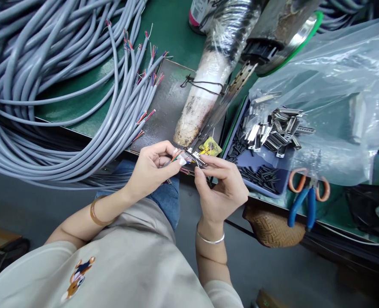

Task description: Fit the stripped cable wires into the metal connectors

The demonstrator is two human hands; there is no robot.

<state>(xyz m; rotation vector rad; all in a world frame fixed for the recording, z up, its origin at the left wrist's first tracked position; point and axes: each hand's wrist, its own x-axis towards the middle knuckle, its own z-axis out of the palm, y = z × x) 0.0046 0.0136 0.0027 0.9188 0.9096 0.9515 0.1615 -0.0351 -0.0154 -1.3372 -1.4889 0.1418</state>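
My left hand [157, 164] is closed, its thumb and index finger pinching thin coloured wires [176, 155]. White tape or finger covers wrap its fingertips. Between my hands is a small metal connector [194, 157] with a row of pins. My right hand [221, 184] has its fingertips closed at the connector's right end. A thin white wire [198, 162] passes by its thumb tip. Just above the connector ends the shaft of a soldering iron [221, 102], slanting down from a stand. A crumpled yellow piece [211, 146] lies right behind my right fingers.
Bundled grey cables [106, 124] with stripped coloured ends fill the left. At right, a blue tray [281, 182] holds metal connectors [277, 130] and black sleeves [260, 177], partly under a plastic bag [337, 94]. Pliers [303, 201] and orange-handled scissors [324, 190] lie at the edge. A wrapped duct [208, 72] hangs close above.
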